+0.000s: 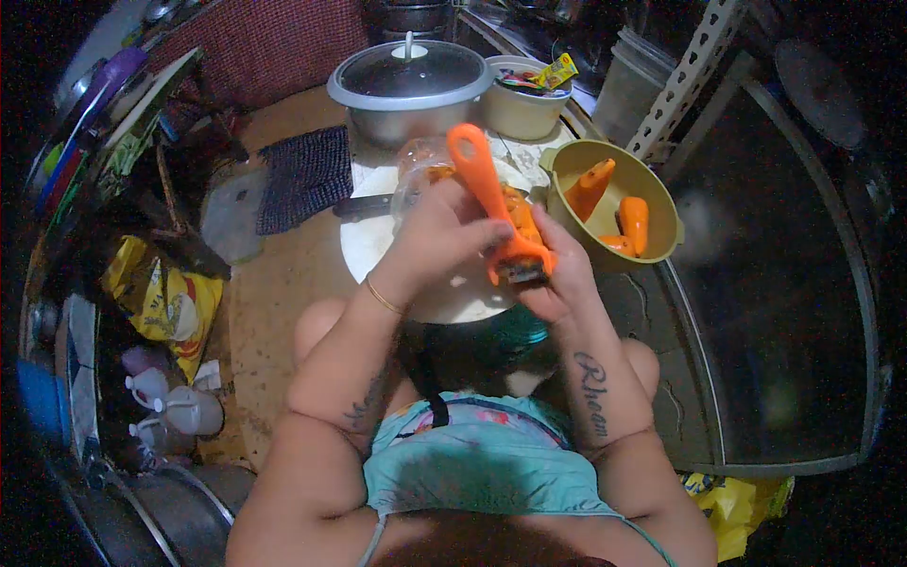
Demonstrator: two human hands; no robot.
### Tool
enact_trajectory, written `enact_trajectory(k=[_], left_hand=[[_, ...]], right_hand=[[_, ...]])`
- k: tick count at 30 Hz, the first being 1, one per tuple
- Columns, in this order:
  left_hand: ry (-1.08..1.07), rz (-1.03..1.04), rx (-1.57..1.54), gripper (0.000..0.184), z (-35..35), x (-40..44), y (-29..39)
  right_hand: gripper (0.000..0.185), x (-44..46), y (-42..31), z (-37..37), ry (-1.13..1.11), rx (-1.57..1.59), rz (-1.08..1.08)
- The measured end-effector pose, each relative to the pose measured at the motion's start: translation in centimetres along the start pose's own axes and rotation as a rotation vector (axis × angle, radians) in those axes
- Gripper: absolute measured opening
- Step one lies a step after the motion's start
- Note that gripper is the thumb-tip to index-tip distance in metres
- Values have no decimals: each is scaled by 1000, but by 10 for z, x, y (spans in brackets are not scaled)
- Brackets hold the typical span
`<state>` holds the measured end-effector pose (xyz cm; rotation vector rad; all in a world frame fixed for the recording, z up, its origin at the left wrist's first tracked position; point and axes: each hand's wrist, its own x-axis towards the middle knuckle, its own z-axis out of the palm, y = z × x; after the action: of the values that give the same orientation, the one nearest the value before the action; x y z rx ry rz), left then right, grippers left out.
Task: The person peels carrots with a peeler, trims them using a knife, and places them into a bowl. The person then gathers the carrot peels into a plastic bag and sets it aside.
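Observation:
My left hand (453,227) is closed on an orange peeler (482,180), its thumb across the neck. The peeler's looped handle points up and away, and its blade end is near my right palm. Closed around a carrot (518,210), my right hand (559,269) is partly hidden by the peeler. Both hands are above a round white board (368,246). A knife with a dark handle (364,205) lies at the board's left edge. Behind my left hand is clear plastic (420,156) with something orange in it. Several carrots (635,225) lie in a yellow bowl (669,203) to the right.
A lidded pot (411,85) and a cream tub (518,115) with packets stand at the back. Left are a dark woven mat (304,180), a yellow bag (170,302) and white jugs (194,411). A dark framed panel (784,283) stands right, beside a perforated metal post (685,80).

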<state>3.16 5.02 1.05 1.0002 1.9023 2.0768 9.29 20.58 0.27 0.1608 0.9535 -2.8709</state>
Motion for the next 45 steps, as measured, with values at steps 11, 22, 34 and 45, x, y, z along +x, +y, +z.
enact_trajectory(k=[11, 22, 34, 45], left_hand=[[611, -96, 297, 20, -22, 13, 14], [-60, 207, 66, 36, -4, -1, -2], [599, -46, 207, 23, -24, 14, 1], [35, 110, 8, 33, 7, -4, 2]], right_hand=[[38, -1, -2, -23, -21, -210, 87], [40, 2, 2, -19, -164, 4, 69], [40, 6, 2, -26, -3, -35, 119], [39, 3, 1, -17, -95, 68, 2]])
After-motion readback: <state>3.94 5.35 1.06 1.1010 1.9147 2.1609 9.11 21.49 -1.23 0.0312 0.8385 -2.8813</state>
